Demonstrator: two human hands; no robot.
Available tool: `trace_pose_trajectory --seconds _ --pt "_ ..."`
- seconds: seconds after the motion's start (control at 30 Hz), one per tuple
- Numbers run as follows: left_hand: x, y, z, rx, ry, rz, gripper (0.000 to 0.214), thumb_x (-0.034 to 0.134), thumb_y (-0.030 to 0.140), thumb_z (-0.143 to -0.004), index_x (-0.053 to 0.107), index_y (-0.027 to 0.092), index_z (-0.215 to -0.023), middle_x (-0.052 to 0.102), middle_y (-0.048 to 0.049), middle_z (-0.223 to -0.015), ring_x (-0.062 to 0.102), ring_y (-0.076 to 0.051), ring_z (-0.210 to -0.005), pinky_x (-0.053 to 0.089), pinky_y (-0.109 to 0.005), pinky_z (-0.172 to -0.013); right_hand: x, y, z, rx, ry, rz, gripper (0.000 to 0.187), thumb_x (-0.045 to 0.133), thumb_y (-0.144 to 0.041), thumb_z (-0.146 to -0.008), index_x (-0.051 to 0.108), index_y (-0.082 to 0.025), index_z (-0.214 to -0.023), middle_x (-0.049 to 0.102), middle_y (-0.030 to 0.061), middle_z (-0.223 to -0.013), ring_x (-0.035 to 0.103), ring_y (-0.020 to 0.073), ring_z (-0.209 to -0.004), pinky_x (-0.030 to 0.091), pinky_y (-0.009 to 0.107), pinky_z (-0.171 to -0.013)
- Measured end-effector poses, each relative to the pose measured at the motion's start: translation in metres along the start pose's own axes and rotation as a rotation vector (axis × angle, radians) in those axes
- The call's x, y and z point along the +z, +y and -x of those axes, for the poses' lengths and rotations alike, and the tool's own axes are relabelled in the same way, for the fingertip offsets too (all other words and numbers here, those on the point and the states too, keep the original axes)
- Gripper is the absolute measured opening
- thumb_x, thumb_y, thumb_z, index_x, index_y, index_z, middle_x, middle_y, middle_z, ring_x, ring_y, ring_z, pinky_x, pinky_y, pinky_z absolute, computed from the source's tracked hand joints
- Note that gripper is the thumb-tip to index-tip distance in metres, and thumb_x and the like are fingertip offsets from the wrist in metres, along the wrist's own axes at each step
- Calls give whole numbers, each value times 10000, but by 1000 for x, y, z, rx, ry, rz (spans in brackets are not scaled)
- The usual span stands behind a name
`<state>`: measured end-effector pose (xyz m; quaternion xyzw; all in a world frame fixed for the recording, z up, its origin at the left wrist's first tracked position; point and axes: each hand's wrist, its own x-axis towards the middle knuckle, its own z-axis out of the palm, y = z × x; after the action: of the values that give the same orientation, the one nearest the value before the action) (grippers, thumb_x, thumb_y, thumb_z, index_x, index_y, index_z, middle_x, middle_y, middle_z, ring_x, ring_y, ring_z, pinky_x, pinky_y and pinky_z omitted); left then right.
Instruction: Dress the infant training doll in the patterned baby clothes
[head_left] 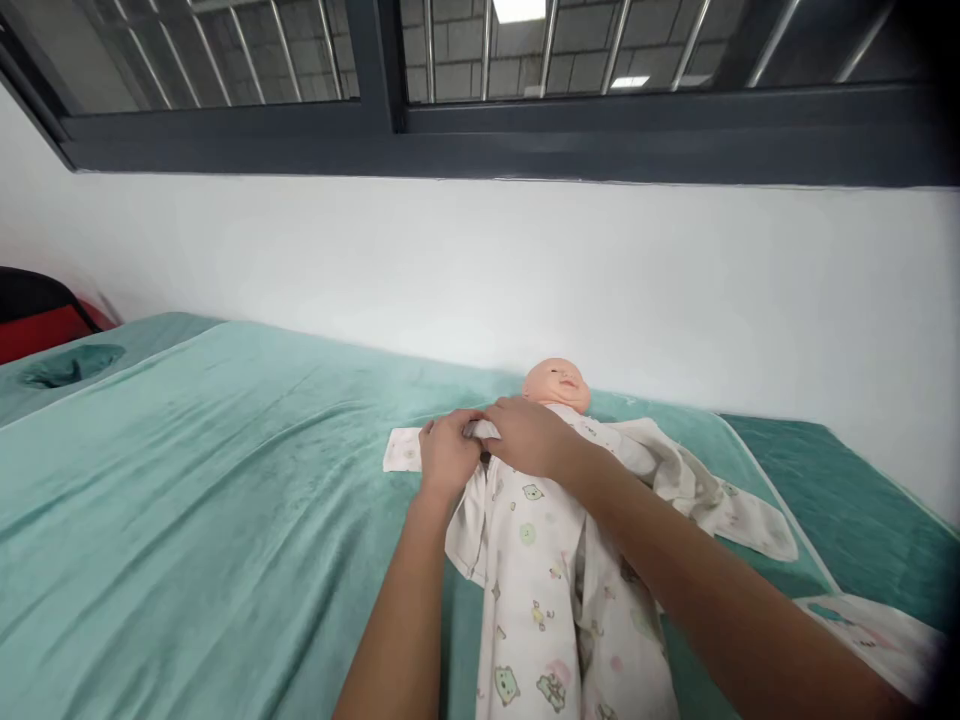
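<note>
A baby doll (pixel 556 387) lies on its back on the bed, its head toward the wall. It wears white printed baby trousers (pixel 529 560). A matching baby shirt (pixel 750 518) is spread open around it, one sleeve stretched out on the right and the other sleeve's end poking out on the left. My left hand (pixel 450 455) is closed on the left sleeve. Beside it, fingers bent, my right hand (pixel 529 437) pinches the bunched white cloth between both hands. The doll's arm on that side is hidden by the cloth and my fingers.
A green plush cover (pixel 262 500) with folds lies over the bed, which has a round hole (pixel 71 365) at the far left. Another printed cloth (pixel 874 635) lies at the lower right. Behind are a white wall (pixel 375 260) and a dark-framed window (pixel 480 140). A red and black object (pixel 41 320) stands far left.
</note>
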<state>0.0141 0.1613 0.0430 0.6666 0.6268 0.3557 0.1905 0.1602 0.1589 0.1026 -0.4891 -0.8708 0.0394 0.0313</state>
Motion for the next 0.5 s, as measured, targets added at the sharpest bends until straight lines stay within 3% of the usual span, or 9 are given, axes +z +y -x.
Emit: trace_pose_trajectory --seconds 0.1,0.23,0.4,0.5 --pt "0 0 1 -12 68 23 484 508 78 -668 708 300 -1048 748 19 -1066 655 -220 -1046 435 -378 -995 5 -10 -28 9 -132 104 337 509 -251 -872 610 -159 -1180 654 147 -1144 612 287 -1039 479 358 -771" --pt "3 -2 1 -12 137 -6 435 504 112 -714 700 291 -1059 748 -3 -1064 664 -242 -1014 465 -376 -917 9 -14 -42 23 -220 123 276 572 -227 -825 647 -148 -1079 709 139 -982 678 261 -845 477 329 -666" --pt "7 -8 0 -116 223 169 344 521 117 -674 697 267 -928 747 2 -979 671 -217 -941 490 -327 -818 -1 -9 -34 -1 -195 154 357 584 -314 -849 592 -179 -1180 717 115 -995 680 264 -870 463 335 -689" --pt "7 -11 -1 -161 283 331 227 513 132 -680 675 233 -802 736 -2 -925 669 -190 -885 496 -310 -815 -12 -1 -22 -15 -170 170 316 556 -368 -873 602 -191 -1130 706 101 -1010 665 275 -912 448 338 -692"
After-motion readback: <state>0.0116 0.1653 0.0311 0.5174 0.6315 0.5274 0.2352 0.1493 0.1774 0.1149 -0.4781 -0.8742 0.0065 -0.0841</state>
